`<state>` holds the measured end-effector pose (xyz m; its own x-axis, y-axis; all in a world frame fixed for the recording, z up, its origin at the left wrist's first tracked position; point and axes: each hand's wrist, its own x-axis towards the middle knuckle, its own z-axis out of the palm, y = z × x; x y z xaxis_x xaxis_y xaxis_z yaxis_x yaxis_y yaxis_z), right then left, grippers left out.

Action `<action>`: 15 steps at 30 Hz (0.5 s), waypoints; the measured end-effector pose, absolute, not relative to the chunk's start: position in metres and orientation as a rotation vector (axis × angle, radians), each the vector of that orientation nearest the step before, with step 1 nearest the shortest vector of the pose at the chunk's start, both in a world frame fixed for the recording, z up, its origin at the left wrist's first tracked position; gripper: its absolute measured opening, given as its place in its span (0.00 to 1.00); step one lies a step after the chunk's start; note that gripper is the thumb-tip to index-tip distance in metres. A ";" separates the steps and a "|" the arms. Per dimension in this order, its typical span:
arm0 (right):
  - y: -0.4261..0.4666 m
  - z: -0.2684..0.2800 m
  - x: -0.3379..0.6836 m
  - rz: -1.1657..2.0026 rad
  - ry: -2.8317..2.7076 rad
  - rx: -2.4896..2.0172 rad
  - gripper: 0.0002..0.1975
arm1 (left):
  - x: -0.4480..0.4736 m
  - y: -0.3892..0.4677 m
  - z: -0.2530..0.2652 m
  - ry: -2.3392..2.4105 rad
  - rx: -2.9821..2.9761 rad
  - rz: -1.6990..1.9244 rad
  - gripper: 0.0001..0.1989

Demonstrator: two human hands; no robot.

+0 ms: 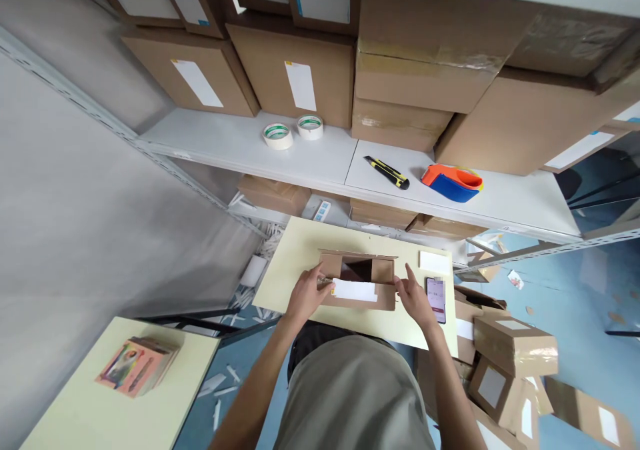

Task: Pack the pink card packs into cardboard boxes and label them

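A small cardboard box (385, 297) sits on the pale yellow table (305, 243), its top open and its inside dark. A white label (355, 290) is on its near side. My left hand (306, 297) is closed on the box's left end; a small shiny bit by its fingertips is too small to make out. At the right end, my right hand (414, 298) grips the box edge, with the index finger stretched out forward. Just right of that hand a phone (436, 299) lies with its screen lit, below a white paper stack (434, 262).
The shelf (320, 153) ahead holds tape rolls (278, 137), a utility knife (387, 172), an orange and blue tape dispenser (453, 182) and large cartons (305, 70). Books (135, 367) lie on a side table (75, 397). Labelled boxes (515, 343) are piled on the floor at right.
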<state>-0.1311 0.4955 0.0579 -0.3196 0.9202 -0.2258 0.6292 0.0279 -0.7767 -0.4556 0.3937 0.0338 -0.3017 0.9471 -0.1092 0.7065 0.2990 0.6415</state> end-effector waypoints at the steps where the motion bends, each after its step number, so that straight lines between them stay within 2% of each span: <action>1: 0.496 0.060 -0.132 1.189 -1.979 -1.570 0.46 | -0.455 0.397 0.033 2.132 1.517 0.671 0.31; 3: 0.496 0.064 -0.135 1.186 -1.991 -1.552 0.46 | -0.453 0.402 0.030 2.180 1.553 0.703 0.35; 7: 0.499 0.066 -0.140 1.095 -2.033 -1.558 0.45 | -0.452 0.407 0.026 2.178 1.453 0.788 0.53; 9: 0.502 0.064 -0.141 0.994 -2.059 -1.590 0.45 | -0.454 0.408 0.025 2.153 1.432 0.789 0.57; 12: 0.509 0.059 -0.141 0.964 -2.053 -1.567 0.41 | -0.459 0.410 0.028 2.108 1.430 0.787 0.57; 15: 0.514 0.056 -0.138 1.024 -2.014 -1.501 0.31 | -0.465 0.408 0.029 2.063 1.405 0.820 0.47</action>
<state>-0.1383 0.5144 0.0559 -0.3247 0.9415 -0.0904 0.6277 0.1430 -0.7652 -0.4652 0.4084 0.0294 -0.3357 0.9391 -0.0741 0.6323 0.2830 0.7212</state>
